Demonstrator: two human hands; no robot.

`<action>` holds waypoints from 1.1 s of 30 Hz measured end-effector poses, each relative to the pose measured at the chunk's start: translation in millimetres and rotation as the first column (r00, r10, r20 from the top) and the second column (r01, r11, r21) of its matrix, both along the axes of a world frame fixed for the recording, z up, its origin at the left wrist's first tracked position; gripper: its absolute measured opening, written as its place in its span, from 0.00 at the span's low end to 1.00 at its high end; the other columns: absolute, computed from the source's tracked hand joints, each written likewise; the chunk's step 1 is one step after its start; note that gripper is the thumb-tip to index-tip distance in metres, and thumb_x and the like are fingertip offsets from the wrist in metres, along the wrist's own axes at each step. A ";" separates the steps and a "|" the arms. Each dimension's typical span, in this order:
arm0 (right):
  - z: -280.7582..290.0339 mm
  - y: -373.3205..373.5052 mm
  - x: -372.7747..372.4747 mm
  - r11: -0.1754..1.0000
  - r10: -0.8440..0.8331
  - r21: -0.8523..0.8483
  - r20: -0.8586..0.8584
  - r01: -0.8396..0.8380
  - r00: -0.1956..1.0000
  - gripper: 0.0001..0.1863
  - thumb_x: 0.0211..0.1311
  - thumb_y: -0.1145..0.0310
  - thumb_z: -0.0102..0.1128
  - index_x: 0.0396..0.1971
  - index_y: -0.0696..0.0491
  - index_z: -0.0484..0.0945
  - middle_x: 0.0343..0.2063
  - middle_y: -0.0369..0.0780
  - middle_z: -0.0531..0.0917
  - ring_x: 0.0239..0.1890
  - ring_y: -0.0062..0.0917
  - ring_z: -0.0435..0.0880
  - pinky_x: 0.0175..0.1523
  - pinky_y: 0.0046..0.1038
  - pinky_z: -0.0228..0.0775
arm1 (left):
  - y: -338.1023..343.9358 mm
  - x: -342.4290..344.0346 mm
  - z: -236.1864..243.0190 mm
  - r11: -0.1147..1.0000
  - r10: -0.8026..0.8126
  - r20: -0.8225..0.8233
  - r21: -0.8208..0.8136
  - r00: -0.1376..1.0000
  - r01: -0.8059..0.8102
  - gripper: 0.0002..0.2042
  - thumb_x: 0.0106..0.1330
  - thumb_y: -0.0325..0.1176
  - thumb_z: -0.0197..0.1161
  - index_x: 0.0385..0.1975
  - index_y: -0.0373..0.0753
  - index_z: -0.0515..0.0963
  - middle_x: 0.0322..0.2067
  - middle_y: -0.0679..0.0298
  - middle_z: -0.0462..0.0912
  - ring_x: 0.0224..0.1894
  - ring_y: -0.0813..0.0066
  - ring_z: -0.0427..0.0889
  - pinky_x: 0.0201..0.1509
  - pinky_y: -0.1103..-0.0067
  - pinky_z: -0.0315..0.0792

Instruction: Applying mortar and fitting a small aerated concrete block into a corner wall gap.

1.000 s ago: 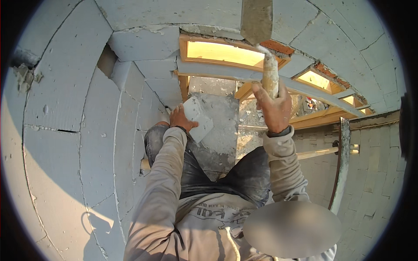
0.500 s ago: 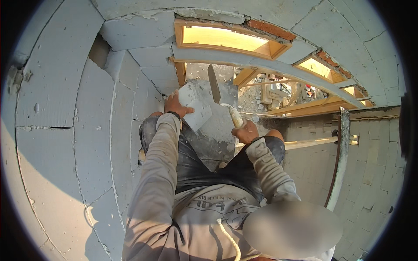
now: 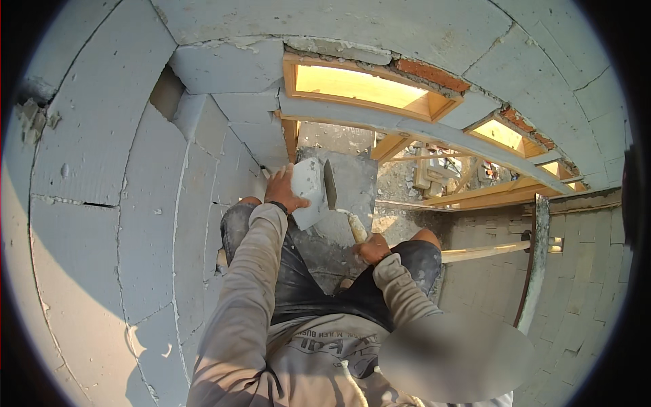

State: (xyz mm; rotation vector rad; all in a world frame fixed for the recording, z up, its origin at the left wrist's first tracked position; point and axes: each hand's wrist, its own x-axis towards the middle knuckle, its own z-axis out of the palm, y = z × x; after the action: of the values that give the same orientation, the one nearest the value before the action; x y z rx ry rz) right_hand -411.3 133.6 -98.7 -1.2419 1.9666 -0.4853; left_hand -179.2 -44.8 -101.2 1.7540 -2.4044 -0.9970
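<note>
The left hand [image 3: 287,190] grips a pale block [image 3: 308,184] while the right hand [image 3: 372,249] clasps a trowel [image 3: 330,184] by its handle, the blade seemingly touching the block's right edge.

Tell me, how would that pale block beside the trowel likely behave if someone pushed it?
The block is probably stiff: its edges look straight. Its flat faces suggest sliding or tipping rather than rolling. Its matte, chalky look hints it may chip easily.
</note>
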 end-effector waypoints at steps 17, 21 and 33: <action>24.4 7.5 -12.7 0.934 -0.144 0.355 0.303 0.028 0.942 0.09 0.43 0.72 0.63 0.24 0.63 0.77 0.18 0.40 0.78 0.14 0.25 0.76 0.18 0.29 0.67 | 13.7 17.5 -5.2 0.993 -0.110 -0.037 -0.056 0.993 0.108 0.58 0.35 0.47 0.80 0.68 0.35 0.53 0.66 0.46 0.58 0.69 0.49 0.54 0.72 0.66 0.51; 157.4 -38.2 -38.5 0.916 -0.121 -0.179 0.731 0.360 0.672 0.11 0.49 0.73 0.62 0.30 0.62 0.73 0.18 0.40 0.76 0.15 0.25 0.74 0.24 0.28 0.71 | 5.8 24.5 -1.3 0.995 -0.096 0.027 -0.004 0.995 0.096 0.58 0.35 0.46 0.81 0.68 0.35 0.53 0.66 0.47 0.58 0.69 0.49 0.54 0.73 0.66 0.51; 28.9 20.2 14.8 0.863 -0.462 0.429 0.460 0.265 0.758 0.10 0.45 0.71 0.65 0.19 0.62 0.76 0.11 0.39 0.75 0.10 0.25 0.72 0.15 0.28 0.63 | 1.7 21.7 -7.1 0.987 -0.161 -0.078 0.004 0.984 0.162 0.59 0.37 0.49 0.80 0.69 0.37 0.50 0.68 0.47 0.54 0.71 0.50 0.50 0.73 0.66 0.48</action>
State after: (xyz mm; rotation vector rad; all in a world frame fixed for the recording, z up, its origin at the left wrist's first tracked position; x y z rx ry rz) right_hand -396.6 153.8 -69.8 -0.4092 1.6831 -0.5893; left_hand -157.5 -43.0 -108.3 1.5120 -2.5301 -1.0729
